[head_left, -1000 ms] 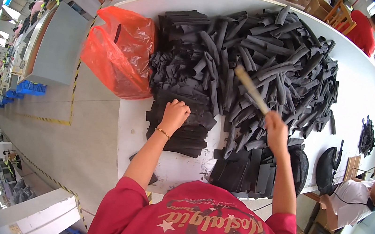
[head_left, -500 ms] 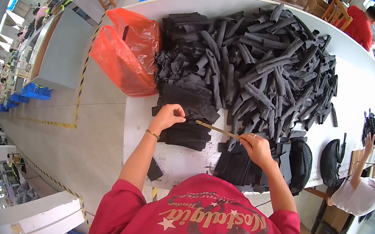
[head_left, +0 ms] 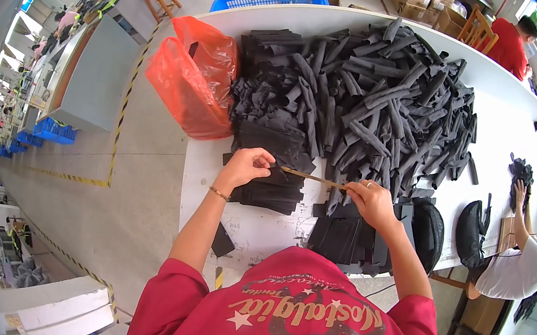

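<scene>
Between the thumb and fingers of my right hand is a thin, flat brown stick, its far end pointing left. My left hand is closed in a pinch just left of that end. A small dark piece shows at its fingertips, but black material behind it makes it hard to tell apart. Beneath both hands lies a neat stack of flat black fabric pieces. More flat black pieces lie below my right hand, beside a black mesh pouch.
A large heap of rolled black strips covers the table's far middle. An orange-red plastic bag stands at the left edge. A dark flat rectangle lies near my left forearm. On the right, a co-worker handles black material near another black pouch.
My left hand has moved slightly right, closer to the stick's end, and a dark piece now shows at its fingertips. The co-worker's hands on the right have come down onto the black material.
</scene>
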